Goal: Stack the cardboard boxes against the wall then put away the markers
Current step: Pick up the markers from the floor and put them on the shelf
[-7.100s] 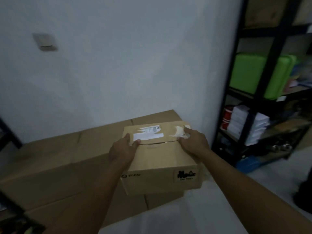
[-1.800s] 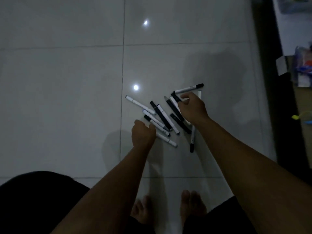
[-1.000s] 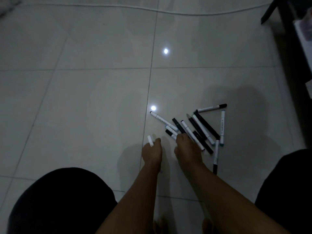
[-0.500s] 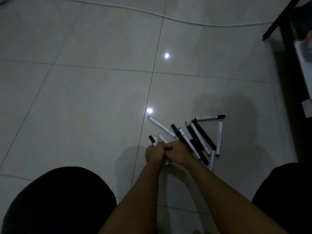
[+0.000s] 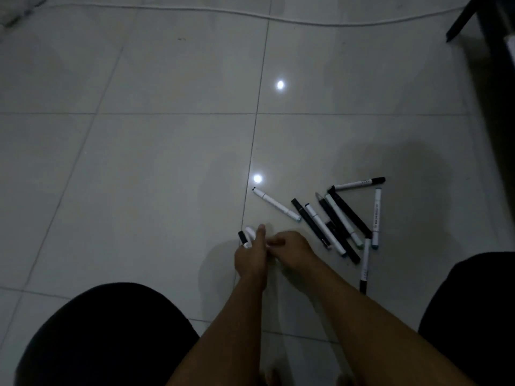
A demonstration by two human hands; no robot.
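Several black and white markers (image 5: 338, 222) lie scattered on the pale tiled floor, right of centre. One white marker (image 5: 276, 204) lies apart at their left. My left hand (image 5: 250, 256) grips a small bunch of markers (image 5: 246, 238) whose ends stick out above the fist. My right hand (image 5: 292, 253) is pressed against the left hand, fingers curled at a marker between the two hands; blur hides the exact grip. No cardboard boxes are in view.
My dark-clad knees (image 5: 108, 332) fill the lower left and lower right corners. A white cable (image 5: 267, 18) runs across the floor at the top. A dark shelf leg (image 5: 459, 20) stands at the top right. Two light reflections shine on the tiles.
Since half a second ago both hands stay together at the left of the pile. The marker ends above my left fist stick out a little further. Earlier, I set a box on the stack.
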